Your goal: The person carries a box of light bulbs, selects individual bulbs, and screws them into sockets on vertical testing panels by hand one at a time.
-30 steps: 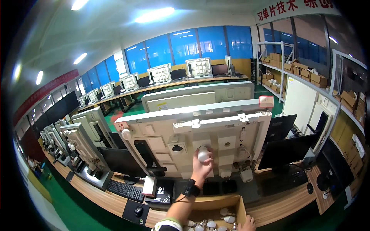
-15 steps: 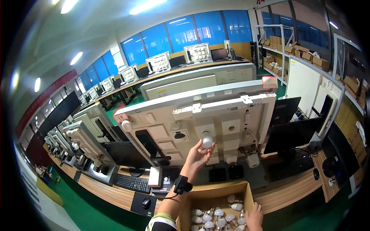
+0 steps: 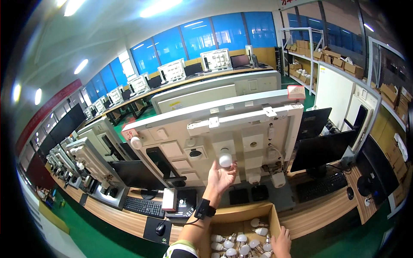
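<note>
A round white light bulb (image 3: 225, 158) sits against an upright pale display panel (image 3: 202, 137), at a fitting in its middle. My left hand (image 3: 221, 177) reaches up to it, palm turned upward, with the fingertips closed about the bulb's lower part. Whether the bulb's base is seated in the fitting is hidden. A black device is strapped to my left wrist. Down in front stands an open cardboard box (image 3: 245, 210) holding several white-and-silver bulbs (image 3: 242, 239). My right hand (image 3: 282, 243) grips the right wall of this box, its fingers over the rim.
The panel stands on a wooden desk (image 3: 107, 213) with a black keyboard (image 3: 144, 207), a mouse (image 3: 160, 228) and a small white box (image 3: 169, 199) left of my arm. Dark monitors (image 3: 325, 150) flank the panel. Shelves of cartons (image 3: 301, 56) stand behind at right.
My left hand's fingers have shifted lower around the bulb, and the palm shows more. The bulb stays at the panel. The whole view has shifted slightly; my right hand stays on the box.
</note>
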A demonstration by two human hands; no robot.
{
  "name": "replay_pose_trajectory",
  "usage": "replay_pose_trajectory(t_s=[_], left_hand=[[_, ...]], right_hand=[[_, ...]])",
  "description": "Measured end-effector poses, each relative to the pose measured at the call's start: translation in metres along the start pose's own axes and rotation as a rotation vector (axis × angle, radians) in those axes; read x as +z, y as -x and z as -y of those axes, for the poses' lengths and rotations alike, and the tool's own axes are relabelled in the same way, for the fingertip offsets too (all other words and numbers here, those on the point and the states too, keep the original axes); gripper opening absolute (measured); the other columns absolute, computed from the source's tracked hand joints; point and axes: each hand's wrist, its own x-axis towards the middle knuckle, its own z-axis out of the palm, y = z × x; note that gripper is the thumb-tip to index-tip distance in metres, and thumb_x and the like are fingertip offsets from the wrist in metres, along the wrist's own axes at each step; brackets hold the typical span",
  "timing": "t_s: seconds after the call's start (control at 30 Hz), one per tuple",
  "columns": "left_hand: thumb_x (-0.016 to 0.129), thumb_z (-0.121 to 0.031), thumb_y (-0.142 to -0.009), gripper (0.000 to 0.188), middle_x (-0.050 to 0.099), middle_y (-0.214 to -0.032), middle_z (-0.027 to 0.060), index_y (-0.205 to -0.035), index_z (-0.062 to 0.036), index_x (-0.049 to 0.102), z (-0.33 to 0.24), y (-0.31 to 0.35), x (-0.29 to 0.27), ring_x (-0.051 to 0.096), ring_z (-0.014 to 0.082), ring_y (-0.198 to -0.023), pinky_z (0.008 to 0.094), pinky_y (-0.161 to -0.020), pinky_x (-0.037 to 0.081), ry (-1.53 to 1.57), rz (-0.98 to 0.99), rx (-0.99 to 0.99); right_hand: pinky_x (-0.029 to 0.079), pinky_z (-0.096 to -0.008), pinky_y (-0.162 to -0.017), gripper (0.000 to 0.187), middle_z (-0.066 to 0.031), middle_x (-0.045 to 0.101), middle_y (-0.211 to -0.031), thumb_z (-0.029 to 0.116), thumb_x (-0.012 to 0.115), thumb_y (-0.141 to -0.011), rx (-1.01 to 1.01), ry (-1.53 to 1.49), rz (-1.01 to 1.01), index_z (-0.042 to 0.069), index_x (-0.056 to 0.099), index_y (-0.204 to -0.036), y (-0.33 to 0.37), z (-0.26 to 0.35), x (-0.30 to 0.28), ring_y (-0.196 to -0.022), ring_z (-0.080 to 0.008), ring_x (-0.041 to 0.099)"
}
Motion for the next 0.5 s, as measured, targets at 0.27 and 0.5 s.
replay_pose_trajectory(t_s=[0.27, 0.5], left_hand=[[0.051, -0.046, -0.096, 0.046, 0.052, -0.096, 0.0134, -0.114, -0.0042, 0.05, -0.002, -0.003, 0.001, 0.047, 0.0169, -0.072, 0.026, -0.058, 0.041, -0.053, 0.062, 0.013], [0.034, -0.046, -0.101, 0.049, 0.056, -0.107, 0.0144, -0.117, -0.0028, 0.052, -0.003, 0.008, -0.004, 0.044, 0.0133, -0.067, 0.0253, -0.055, 0.037, 0.066, 0.21, -0.068]], right_hand=[[0.048, -0.0523, -0.085, 0.056, -0.0278, 0.05, -0.121, 0.029, 0.06, -0.089, -0.022, 0.0, -0.017, 0.002, 0.04, -0.135, -0.001, -0.004, 0.005, -0.104, -0.0457, 0.055], [0.049, -0.0511, -0.083, 0.056, -0.0269, 0.051, -0.118, 0.026, 0.061, -0.088, 0.014, -0.08, 0.041, 0.0, 0.041, -0.133, -0.001, 0.01, -0.013, -0.1, -0.0456, 0.056]])
